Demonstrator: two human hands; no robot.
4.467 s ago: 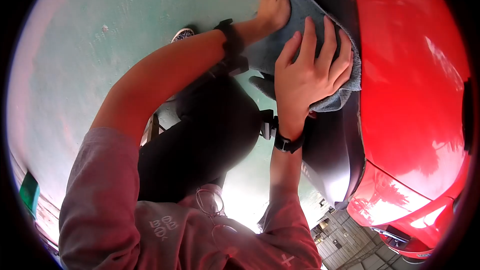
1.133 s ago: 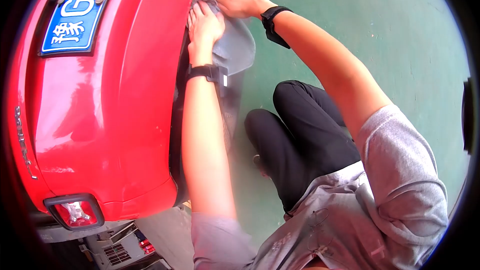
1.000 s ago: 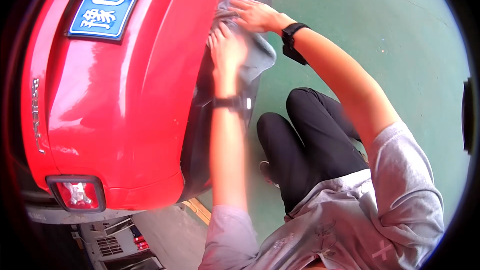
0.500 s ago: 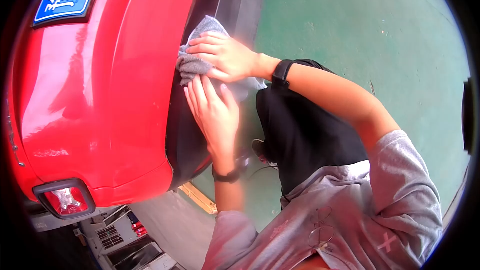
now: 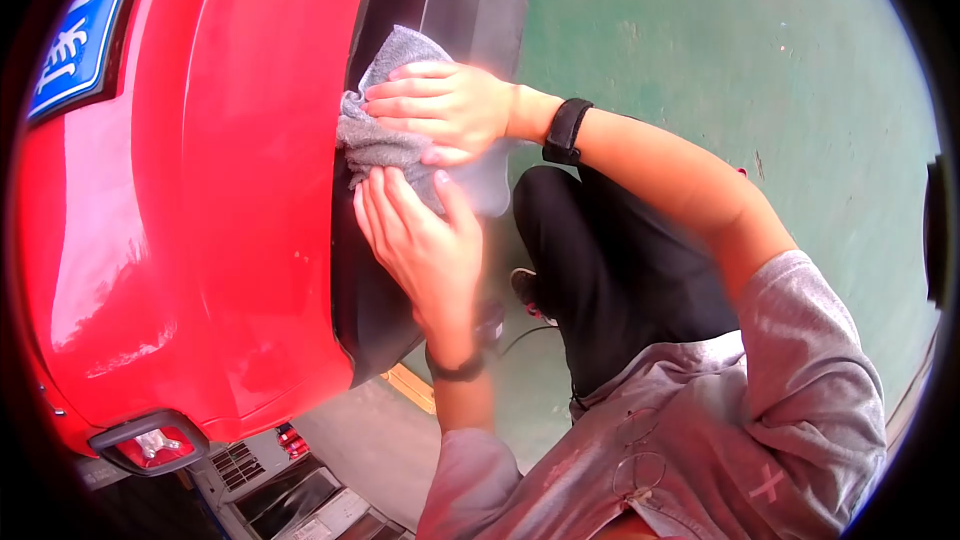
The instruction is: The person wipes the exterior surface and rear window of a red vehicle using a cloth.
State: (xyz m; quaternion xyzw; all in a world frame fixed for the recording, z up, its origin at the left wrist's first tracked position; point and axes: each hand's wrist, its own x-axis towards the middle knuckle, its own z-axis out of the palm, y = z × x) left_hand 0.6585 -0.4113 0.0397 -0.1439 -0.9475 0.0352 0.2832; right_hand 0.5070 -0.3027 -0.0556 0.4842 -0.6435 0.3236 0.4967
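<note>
A grey cloth (image 5: 385, 145) lies bunched on the black lower trim (image 5: 375, 290) of a red car bumper (image 5: 260, 200). My right hand (image 5: 445, 112) lies flat over the cloth, its fingers pointing left toward the red paint. Just below it, my left hand (image 5: 425, 240) rests with fingertips at the cloth's lower edge and its thumb apart. Part of the cloth hangs down past my right wrist. Both wrists wear black bands.
A blue licence plate (image 5: 80, 40) is at the upper left, and a lamp in a dark frame (image 5: 152, 443) at the lower left. Green floor (image 5: 700, 40) spreads to the right. My bent legs in black trousers (image 5: 620, 270) are beside the bumper.
Since the earlier frames, both hands and the cloth have come down along the black trim, nearer my body. Over the last half second they have shifted slightly left in view.
</note>
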